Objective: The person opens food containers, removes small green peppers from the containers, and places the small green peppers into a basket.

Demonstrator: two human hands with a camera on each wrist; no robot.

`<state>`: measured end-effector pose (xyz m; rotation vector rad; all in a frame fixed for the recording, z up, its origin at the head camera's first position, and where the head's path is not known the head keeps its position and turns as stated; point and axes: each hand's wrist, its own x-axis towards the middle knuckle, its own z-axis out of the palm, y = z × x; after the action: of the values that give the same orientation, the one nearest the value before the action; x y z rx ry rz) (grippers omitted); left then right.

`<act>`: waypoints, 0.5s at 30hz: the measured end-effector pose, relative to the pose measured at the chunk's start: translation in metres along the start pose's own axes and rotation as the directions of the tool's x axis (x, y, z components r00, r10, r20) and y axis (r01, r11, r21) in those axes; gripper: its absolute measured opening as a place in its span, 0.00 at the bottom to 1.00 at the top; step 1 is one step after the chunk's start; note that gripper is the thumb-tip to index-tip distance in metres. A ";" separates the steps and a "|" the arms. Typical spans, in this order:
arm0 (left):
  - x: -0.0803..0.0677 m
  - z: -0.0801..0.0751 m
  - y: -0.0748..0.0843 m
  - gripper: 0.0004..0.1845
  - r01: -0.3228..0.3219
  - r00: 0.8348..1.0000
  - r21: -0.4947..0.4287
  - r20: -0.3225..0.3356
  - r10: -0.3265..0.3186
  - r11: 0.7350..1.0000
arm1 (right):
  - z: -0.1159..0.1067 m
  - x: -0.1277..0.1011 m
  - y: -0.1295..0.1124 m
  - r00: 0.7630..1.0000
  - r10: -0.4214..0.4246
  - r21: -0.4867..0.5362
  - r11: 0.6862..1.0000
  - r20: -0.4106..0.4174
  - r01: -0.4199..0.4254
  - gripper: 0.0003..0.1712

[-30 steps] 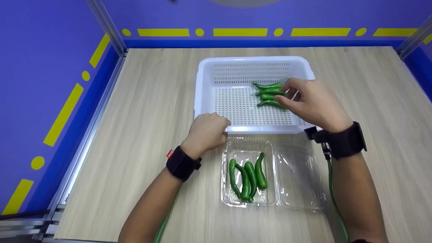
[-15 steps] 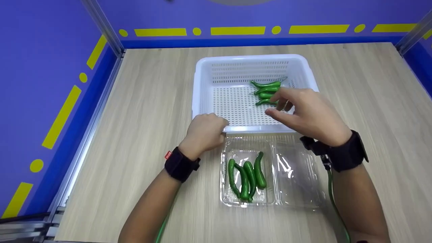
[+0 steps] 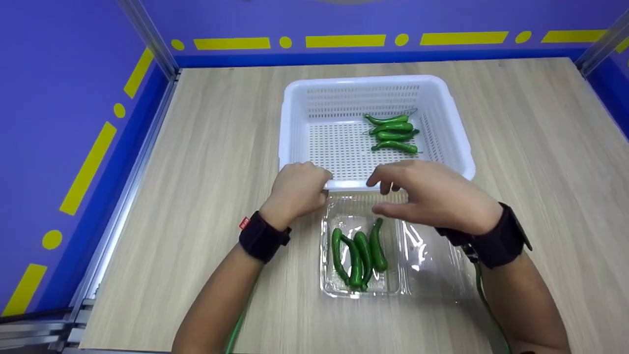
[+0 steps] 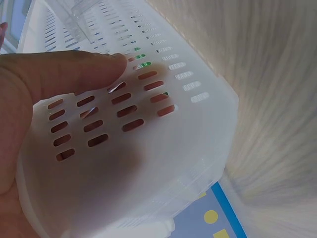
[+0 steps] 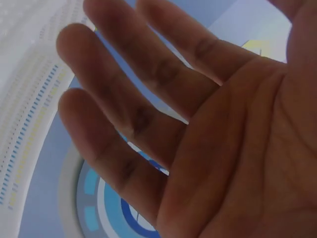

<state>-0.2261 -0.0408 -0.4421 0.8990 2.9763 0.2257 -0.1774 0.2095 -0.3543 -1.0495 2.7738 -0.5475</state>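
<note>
My left hand (image 3: pixel 300 191) grips the near left rim of a white perforated plastic basket (image 3: pixel 366 83). The thumb presses the outside of the basket wall (image 4: pixel 198 144) in the left wrist view. Over the basket's front rim hangs my right hand (image 3: pixel 430 199), its fingers loosely bent and nothing between them; its bare palm shows in the right wrist view. Several green chili peppers (image 3: pixel 395 128) lie side by side in the basket's right half. Several more green peppers (image 3: pixel 377 248) rest in the clear plastic clamshell box (image 3: pixel 344 294) in front of the basket.
The clamshell's clear lid (image 3: pixel 437 280) lies folded open to the right, partly beneath the right forearm. All of this stands on a wood-grain table (image 3: pixel 216 147). Blue panels (image 3: pixel 88 88) with yellow marks border it at the left and back.
My right hand has drawn back from the peppers in the basket, coming toward me and slightly left to the front rim, without a pepper. The left hand has kept its grip.
</note>
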 end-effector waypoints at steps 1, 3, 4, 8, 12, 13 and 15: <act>0.000 0.000 0.000 0.14 0.001 1.000 -0.001 0.003 -0.001 1.000 | 0.002 0.000 -0.002 1.000 -0.001 -0.002 1.000 0.015 0.001 0.20; 0.000 0.000 0.000 0.15 0.002 1.000 -0.003 0.008 -0.002 1.000 | 0.006 0.001 -0.005 0.999 -0.007 -0.007 1.000 0.040 0.007 0.20; 0.000 0.000 0.000 0.15 0.002 1.000 -0.004 0.011 -0.002 1.000 | 0.008 0.001 -0.006 0.999 -0.014 -0.011 1.000 0.051 0.014 0.20; 0.000 0.000 0.000 0.12 -0.002 1.000 -0.007 0.004 0.002 1.000 | 0.019 0.003 -0.010 0.996 -0.034 -0.031 0.999 0.088 0.037 0.22; 0.000 0.000 0.000 0.09 -0.005 1.000 -0.002 -0.021 0.005 1.000 | 0.032 0.007 -0.014 0.992 -0.050 -0.055 0.997 0.113 0.057 0.22; 0.000 0.000 -0.001 0.09 -0.006 1.000 -0.001 -0.024 0.006 1.000 | 0.036 0.008 -0.015 0.991 -0.057 -0.063 0.996 0.118 0.065 0.22; -0.001 0.000 -0.001 0.09 -0.006 1.000 0.000 -0.030 0.006 1.000 | 0.043 0.010 -0.018 0.989 -0.075 -0.076 0.993 0.128 0.086 0.20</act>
<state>-0.2260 -0.0419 -0.4421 0.9132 3.0013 0.2409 -0.1637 0.1783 -0.3871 -1.1744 2.6745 -0.3674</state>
